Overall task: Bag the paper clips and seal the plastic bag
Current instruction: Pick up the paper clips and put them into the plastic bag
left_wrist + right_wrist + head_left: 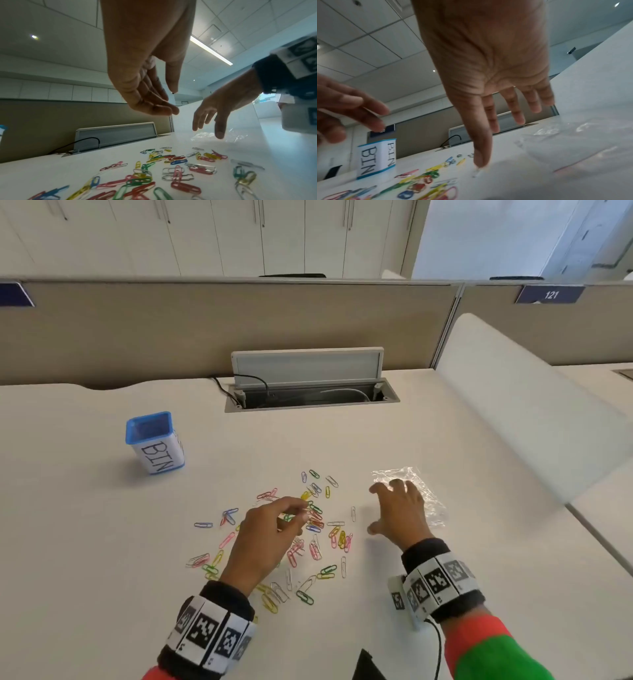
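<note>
Several coloured paper clips (pixel 315 529) lie scattered on the white desk (pixel 102 542), also seen in the left wrist view as paper clips (pixel 175 161). My left hand (pixel 270 529) hovers over the pile. Its fingers (pixel 154 106) are loosely curled and hold nothing. To the right lies a clear, crumpled plastic bag (pixel 431 501), flat on the desk. My right hand (pixel 397 508) is spread over the bag's near-left part, palm down and empty. Its thumb tip (pixel 479 162) is close to the desk beside the bag (pixel 573 143); I cannot tell whether it touches.
A blue-rimmed box labelled BIN (pixel 154 443) stands at the left rear. A cable well with a raised lid (pixel 308 381) sits at the back centre before a beige partition. A white divider (pixel 513 412) bounds the right side. A dark object (pixel 366 666) lies at the near edge.
</note>
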`<state>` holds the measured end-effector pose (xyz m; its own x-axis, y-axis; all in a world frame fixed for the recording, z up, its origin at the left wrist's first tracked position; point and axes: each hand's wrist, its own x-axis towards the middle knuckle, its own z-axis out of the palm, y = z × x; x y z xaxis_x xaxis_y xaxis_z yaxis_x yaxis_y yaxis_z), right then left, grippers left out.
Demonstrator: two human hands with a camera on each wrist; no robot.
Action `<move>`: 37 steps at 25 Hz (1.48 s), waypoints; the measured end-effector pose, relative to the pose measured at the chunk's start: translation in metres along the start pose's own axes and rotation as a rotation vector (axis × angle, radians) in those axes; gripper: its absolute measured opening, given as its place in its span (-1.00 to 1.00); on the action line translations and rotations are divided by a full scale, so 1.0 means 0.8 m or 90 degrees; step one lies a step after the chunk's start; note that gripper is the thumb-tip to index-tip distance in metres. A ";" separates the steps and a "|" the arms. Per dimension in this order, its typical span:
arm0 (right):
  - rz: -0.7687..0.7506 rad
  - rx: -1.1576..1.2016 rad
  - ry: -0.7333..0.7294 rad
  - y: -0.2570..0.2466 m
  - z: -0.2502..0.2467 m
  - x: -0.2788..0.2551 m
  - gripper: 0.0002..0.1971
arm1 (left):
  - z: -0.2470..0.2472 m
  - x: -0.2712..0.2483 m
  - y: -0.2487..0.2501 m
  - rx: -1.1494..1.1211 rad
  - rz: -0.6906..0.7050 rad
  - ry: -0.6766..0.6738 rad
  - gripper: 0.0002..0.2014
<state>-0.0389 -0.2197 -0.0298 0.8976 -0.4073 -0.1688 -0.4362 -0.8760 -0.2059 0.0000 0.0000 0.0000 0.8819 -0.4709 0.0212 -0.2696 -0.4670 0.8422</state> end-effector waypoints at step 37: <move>-0.106 0.836 0.046 -0.142 -0.036 -0.086 -0.77 | -0.035 -0.051 0.006 -0.187 -0.015 0.250 -0.79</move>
<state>-0.0492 -0.0994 0.0334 0.9294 -0.3690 -0.0077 -0.0217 -0.0337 -0.9992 -0.0265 0.0381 0.0186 0.9810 -0.1186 0.1535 -0.1764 -0.2161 0.9603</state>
